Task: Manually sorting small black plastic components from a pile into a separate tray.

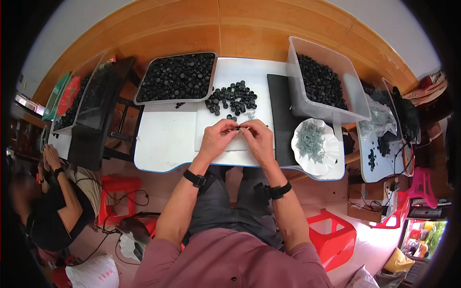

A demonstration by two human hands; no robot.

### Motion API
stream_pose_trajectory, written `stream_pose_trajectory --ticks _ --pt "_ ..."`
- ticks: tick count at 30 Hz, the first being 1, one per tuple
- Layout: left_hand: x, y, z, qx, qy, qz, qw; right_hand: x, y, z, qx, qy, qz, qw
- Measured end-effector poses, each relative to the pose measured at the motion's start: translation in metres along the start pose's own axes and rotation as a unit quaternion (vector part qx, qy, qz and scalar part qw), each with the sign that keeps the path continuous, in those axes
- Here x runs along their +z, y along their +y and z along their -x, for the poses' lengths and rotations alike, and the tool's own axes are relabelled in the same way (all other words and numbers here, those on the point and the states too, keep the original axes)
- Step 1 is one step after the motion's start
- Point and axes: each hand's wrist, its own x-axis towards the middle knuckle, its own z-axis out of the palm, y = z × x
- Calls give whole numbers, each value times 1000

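Over the white work surface, the fingertips of my left hand and my right hand meet in a pinch. Between them is a small black part, mostly covered by the fingers, so its exact shape is hard to make out. Just beyond my hands lies a loose pile of round black caps. A few tiny greyish pieces lie on the surface beside the pile, close to my right fingers.
A tray of black caps stands back left, a clear bin of black parts back right. Right of a black mat, a scalloped white dish holds thin grey-green pieces. Another person sits left; a red stool stands right.
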Motion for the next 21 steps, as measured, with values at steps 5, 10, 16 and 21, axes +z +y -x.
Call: stream_pose_trajectory --ticks 5,10,16,21 --pt "6 2 -1 5 36 49 998 -3 -1 -4 -13 -6 0 1000" --pt "7 1 0 6 34 51 998 -7 4 -4 13 -32 -9 999" --pt "4 1 0 16 34 1 999 -7 5 0 74 -29 -26 997" --pt "4 5 0 9 38 -16 999 -6 8 1 98 -19 -55 994"
